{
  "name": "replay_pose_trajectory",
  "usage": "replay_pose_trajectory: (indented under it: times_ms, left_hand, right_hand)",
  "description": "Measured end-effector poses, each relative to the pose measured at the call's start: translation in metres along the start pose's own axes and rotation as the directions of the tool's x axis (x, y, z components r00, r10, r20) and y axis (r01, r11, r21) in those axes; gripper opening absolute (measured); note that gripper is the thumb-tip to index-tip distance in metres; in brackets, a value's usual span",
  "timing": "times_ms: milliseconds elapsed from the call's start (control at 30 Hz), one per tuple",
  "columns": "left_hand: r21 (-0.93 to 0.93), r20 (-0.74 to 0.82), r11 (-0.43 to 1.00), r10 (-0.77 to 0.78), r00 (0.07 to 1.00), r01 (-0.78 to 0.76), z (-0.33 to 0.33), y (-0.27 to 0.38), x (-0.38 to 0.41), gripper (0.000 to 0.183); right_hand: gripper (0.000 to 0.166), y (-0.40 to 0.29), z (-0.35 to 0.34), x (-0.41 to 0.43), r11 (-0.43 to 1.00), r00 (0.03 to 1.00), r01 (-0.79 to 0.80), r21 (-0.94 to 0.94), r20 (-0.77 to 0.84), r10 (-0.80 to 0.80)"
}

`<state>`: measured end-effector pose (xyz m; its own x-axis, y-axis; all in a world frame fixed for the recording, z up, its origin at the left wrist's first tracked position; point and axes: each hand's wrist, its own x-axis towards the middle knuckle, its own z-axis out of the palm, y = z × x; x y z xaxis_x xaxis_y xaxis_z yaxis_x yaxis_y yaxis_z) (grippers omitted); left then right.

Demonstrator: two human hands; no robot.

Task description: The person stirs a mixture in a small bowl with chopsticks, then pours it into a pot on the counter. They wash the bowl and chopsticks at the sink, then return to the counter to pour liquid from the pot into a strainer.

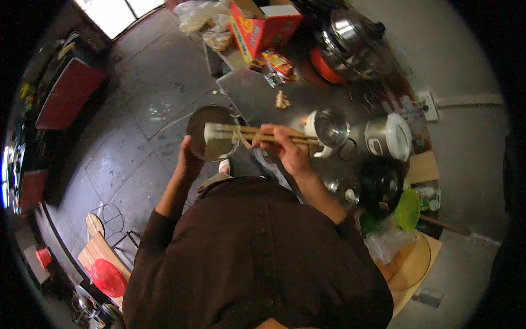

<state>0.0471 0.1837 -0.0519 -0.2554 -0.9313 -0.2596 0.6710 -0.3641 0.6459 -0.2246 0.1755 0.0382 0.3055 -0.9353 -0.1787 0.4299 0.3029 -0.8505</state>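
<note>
At the outer rim of a round metal bowl, my left hand holds it above the floor at the counter's edge. My right hand grips wooden chopsticks, which reach left over the bowl. Around their far ends is a pale whitish mass; blur keeps me from telling what it is. A white-handled kettle or pot stands on the counter just past my right hand.
Ginger root, seasoning packets and a red carton lie along the dark counter. Farther right are a steel steamer pot, a white-lidded cooker, a black wok and a green lid.
</note>
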Motion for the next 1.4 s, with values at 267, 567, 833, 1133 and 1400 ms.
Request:
replay_pose_trajectory:
  times_ms: [267,567,833,1133,1400]
  left_hand:
    - [0.064,-0.045,0.997,-0.03,0.999,0.033,-0.003,0.004,-0.004,0.08]
    - [0.081,0.033,0.992,-0.097,0.995,0.094,0.004,0.016,0.025,0.082]
    - [0.127,0.105,0.987,-0.115,0.988,0.101,0.001,0.019,0.06,0.077]
    - [0.191,0.047,0.98,-0.066,0.997,0.056,0.013,0.028,0.073,0.072]
    - [0.152,0.053,0.988,-0.05,0.997,0.041,0.013,0.034,0.08,0.071]
  right_hand:
    - [0.033,0.012,-0.004,-0.005,0.997,0.999,-0.03,0.078,-0.019,0.032]
    - [0.033,0.012,-0.003,-0.005,0.989,0.976,0.118,-0.083,-0.174,-0.131]
    - [0.036,0.02,0.003,-0.008,0.981,0.961,0.116,-0.158,-0.233,-0.151]
    - [0.034,0.019,0.01,-0.003,0.992,0.976,0.112,-0.057,-0.184,-0.12]
    - [0.033,0.019,0.013,-0.002,0.98,0.951,0.198,0.004,-0.245,-0.191]
